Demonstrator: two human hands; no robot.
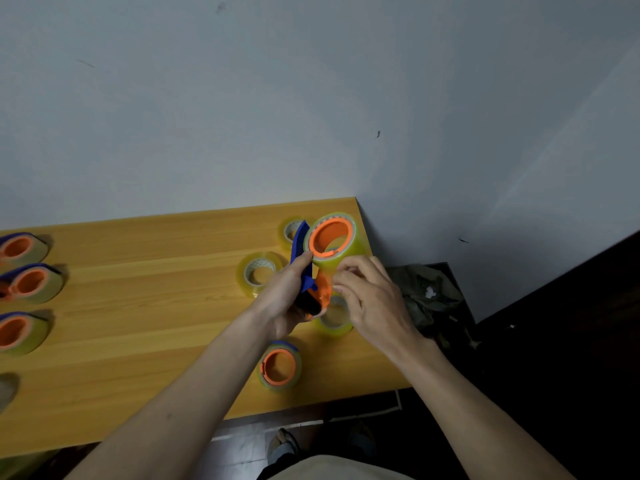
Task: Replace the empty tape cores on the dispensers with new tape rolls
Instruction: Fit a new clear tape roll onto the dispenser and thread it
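Note:
A blue and orange tape dispenser [308, 271] is held up above the wooden table [138, 306], with a clear yellowish tape roll [346, 252] seated on its orange hub. My left hand [284, 299] grips the dispenser's body from the left, thumb against the roll. My right hand [370, 296] pinches at the roll's lower edge near the dispenser's mouth. Loose clear tape rolls lie on the table behind [258, 273] [291, 230] and under my hands [337, 323]. Another loaded dispenser [280, 367] lies near the table's front edge.
Three loaded blue and orange dispensers [27, 282] line the table's left side. A grey object [7, 389] sits at the far left edge. A crumpled dark bag [426, 296] lies off the table's right end. A white wall stands behind.

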